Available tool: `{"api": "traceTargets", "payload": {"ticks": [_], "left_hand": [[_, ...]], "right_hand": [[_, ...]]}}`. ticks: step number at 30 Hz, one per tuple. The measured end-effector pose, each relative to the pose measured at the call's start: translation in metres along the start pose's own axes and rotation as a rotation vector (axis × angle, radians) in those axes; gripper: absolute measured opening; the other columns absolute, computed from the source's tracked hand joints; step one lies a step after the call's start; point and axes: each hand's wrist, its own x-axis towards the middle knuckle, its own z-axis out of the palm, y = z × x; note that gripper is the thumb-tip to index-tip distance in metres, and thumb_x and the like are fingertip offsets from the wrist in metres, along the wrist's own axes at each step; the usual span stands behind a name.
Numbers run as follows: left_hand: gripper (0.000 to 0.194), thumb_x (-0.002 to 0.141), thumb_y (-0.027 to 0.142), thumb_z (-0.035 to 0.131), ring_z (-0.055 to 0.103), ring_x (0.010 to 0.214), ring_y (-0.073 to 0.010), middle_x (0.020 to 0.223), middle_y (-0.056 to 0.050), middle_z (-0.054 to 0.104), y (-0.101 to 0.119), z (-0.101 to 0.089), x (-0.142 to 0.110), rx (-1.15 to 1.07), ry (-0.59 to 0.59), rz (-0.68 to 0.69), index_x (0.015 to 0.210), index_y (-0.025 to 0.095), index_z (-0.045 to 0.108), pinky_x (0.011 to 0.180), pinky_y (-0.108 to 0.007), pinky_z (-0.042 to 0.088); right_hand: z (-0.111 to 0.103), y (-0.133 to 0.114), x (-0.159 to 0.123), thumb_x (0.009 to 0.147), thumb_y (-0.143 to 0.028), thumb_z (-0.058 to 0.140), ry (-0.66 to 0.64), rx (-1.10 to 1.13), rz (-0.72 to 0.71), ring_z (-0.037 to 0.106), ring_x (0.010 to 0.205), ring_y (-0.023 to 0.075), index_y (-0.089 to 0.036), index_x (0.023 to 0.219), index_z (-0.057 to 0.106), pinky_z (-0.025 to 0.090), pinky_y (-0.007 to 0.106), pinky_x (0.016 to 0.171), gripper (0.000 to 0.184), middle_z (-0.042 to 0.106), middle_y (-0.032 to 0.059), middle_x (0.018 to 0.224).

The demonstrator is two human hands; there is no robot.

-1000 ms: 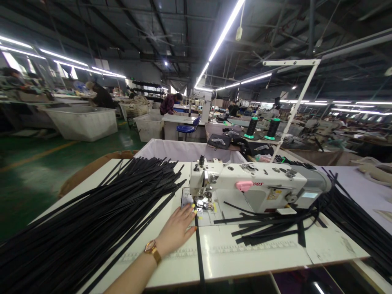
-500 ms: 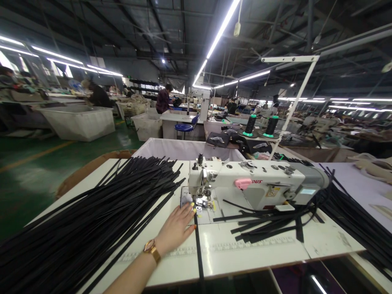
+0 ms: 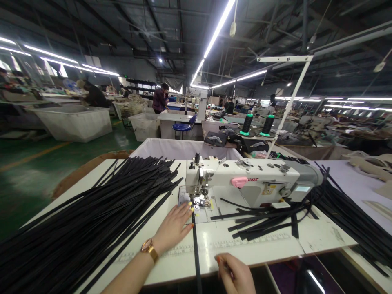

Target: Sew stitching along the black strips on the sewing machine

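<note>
1. Head view: a bare left hand (image 3: 174, 228) lies flat, palm down, at a white sewing machine (image 3: 269, 173), fingers stretched out and clasped around nothing.
2. Its fingertips reach one narrow black strip (image 3: 196, 253) just near of the needle area, with the thumb tip at the strip's left edge; a gold-coloured watch (image 3: 149, 249) circles the wrist.
3. That strip runs from the table's near edge straight toward the needle area, over a printed ruler scale (image 3: 251, 241) on the pale table (image 3: 165, 267).
4. To the right of the strip, at the table's near edge, the right hand (image 3: 235, 271) is half curled, thumb and forefinger close together; whether it grips anything cannot be told.
5. On the left side, a large pile of black strips (image 3: 101, 216) spreads across the table; a smaller group (image 3: 260, 230) lies to the right, near of the machine's arm.
6. Farther right, another dark bundle (image 3: 346, 228) trails over a pale surface beyond the machine's right end.
7. On the far side stand two black thread spools (image 3: 246, 124) with green bases, left of a white thread stand (image 3: 290, 102).
8. In the far background, a co-worker in a dark top (image 3: 159, 100) stands near a blue stool (image 3: 181, 127).
</note>
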Motion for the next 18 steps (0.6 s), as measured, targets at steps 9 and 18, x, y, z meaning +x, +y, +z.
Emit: {"api": "traceTargets", "payload": {"ticks": [9, 18], "left_hand": [[0.051, 0.098, 0.046, 0.037, 0.032, 0.140, -0.0274, 0.151, -0.009, 0.037, 0.003, -0.005, 0.001, 0.009, 0.000, -0.006, 0.143, 0.021, 0.040, 0.113, -0.054, 0.033], [0.050, 0.096, 0.043, 0.044, 0.033, 0.140, -0.0271, 0.150, -0.008, 0.039, 0.001, -0.003, 0.000, -0.032, 0.044, -0.007, 0.141, 0.023, 0.043, 0.114, -0.053, 0.031]], "right_hand": [[0.027, 0.014, 0.058, 0.087, -0.021, 0.045, -0.015, -0.284, -0.109, 0.066, 0.069, 0.0183, -0.023, 0.085, 0.064, 0.043, 0.025, 0.062, 0.019, 0.070, 0.0018, 0.074], [0.027, 0.015, 0.055, 0.089, -0.023, 0.045, -0.014, -0.297, -0.140, 0.065, 0.067, 0.0166, -0.022, 0.085, 0.064, 0.043, 0.023, 0.061, 0.020, 0.069, 0.0022, 0.072]]}}
